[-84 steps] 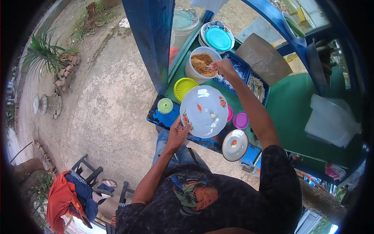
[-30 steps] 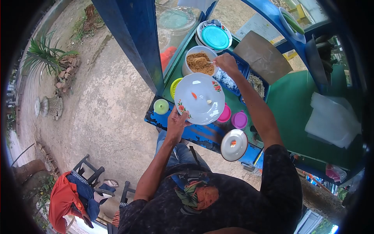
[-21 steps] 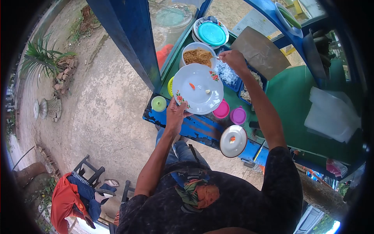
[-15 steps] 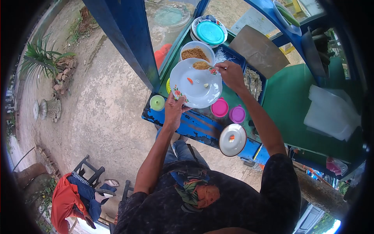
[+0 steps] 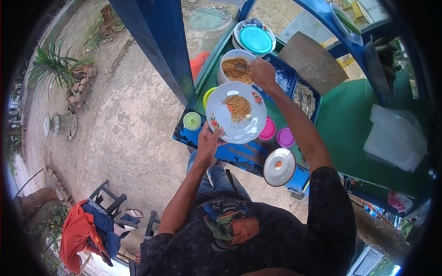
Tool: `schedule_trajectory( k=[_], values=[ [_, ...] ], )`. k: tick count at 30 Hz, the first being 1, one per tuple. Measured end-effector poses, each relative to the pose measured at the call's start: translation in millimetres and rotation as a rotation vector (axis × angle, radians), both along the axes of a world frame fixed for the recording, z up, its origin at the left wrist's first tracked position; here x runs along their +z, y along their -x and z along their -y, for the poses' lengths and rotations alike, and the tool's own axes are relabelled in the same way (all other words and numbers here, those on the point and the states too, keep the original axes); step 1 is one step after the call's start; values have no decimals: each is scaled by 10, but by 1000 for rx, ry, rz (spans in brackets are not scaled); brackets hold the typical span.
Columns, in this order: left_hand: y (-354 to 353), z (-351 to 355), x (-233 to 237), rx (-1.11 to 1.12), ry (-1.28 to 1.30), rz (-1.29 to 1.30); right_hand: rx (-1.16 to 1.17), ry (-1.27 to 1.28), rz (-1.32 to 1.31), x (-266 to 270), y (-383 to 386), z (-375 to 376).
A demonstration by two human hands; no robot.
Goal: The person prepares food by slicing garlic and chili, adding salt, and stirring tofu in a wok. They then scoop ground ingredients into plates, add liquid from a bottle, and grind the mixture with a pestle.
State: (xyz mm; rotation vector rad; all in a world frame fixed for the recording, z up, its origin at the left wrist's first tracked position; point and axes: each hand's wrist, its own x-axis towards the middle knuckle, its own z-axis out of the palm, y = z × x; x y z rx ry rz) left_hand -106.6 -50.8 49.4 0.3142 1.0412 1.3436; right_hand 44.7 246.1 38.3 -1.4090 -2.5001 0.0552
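My left hand [image 5: 209,141] grips the near rim of a white floral plate [image 5: 241,131]. A heap of brown crumbly food [image 5: 238,106] lies on the plate, with a small orange-red piece [image 5: 229,108] and a pale piece [image 5: 247,116] at its edges. Beyond the plate, my right hand [image 5: 263,73] is closed on the handle of a spoon [image 5: 240,66]. The spoon's bowl is in a white tub [image 5: 224,76] of the same brown crumbly food. Most of the spoon's handle is hidden by my fingers.
Stacked plates under a turquoise lid [image 5: 256,40] stand behind the tub. Pink [image 5: 267,128] and purple [image 5: 285,137] containers sit right of the plate, near a white lid [image 5: 279,167]. A blue tray [image 5: 282,66] holds shredded food. A blue post [image 5: 152,46] rises at left.
The spoon has moved from over the plate back into the tub. Brown crumbly food now lies on the plate, which was nearly bare before. The whole view has shifted slightly.
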Motion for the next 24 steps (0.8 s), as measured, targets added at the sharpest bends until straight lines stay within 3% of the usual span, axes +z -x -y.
schedule_trajectory(
  k=[2,4,7,10,14,17,22,24],
  values=[
    [-15,79,-36,-20,11,9,-4,73,82,-7,161,28],
    [-37,124,-27,-42,27,0,-210,300,66,-70,278,21],
    [-72,135,-37,-24,39,10,-310,456,23,-103,349,7],
    [-63,120,-87,-40,29,7,-331,439,-34,-285,251,-108],
    [-45,80,-54,-33,24,12,-248,520,-24,-454,52,-296],
    [-26,41,-25,-25,31,3,-79,630,67,6,46,-160],
    [-16,-9,11,-1,29,14,-263,796,-381,-15,-73,-175],
    [-13,-38,6,-2,19,13,-246,778,-376,16,-153,-218]
  ],
)
